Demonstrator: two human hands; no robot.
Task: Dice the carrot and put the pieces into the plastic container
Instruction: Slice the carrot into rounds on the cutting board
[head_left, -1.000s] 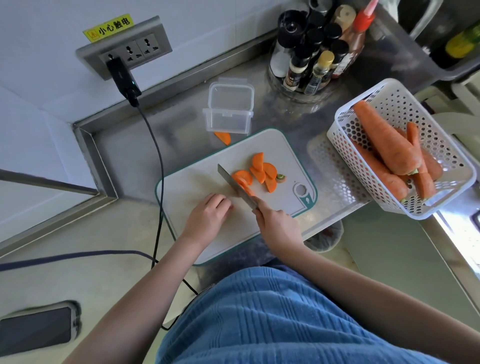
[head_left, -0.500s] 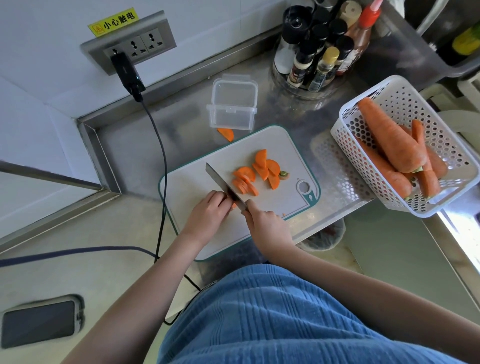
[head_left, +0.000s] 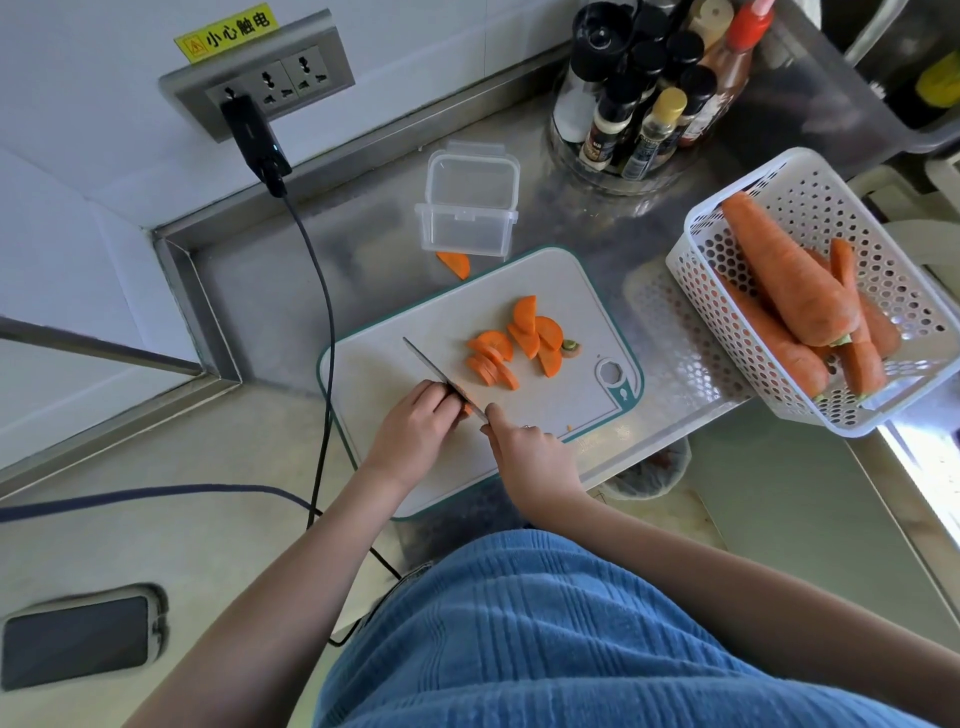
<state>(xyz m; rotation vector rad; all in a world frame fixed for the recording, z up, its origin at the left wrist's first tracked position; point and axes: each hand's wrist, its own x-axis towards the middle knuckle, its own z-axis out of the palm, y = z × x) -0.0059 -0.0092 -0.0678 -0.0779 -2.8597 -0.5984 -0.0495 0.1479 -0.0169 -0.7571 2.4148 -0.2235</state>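
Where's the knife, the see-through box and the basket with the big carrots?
knife (head_left: 427, 365), head view, on the middle of the bare blade.
plastic container (head_left: 470, 200), head view, on its clear inside floor.
basket (head_left: 698, 280), head view, on its white holed near wall.

On the cutting board (head_left: 395, 364) the right hand (head_left: 530, 452) grips a knife (head_left: 431, 369), its blade just beside the left hand (head_left: 415, 426), whose curled fingers (head_left: 449, 402) hold down a barely visible carrot piece. Half-moon carrot slices (head_left: 514, 343) lie beyond the blade. A clear plastic container (head_left: 470, 202) stands on the steel bench (head_left: 311, 280) behind the board.
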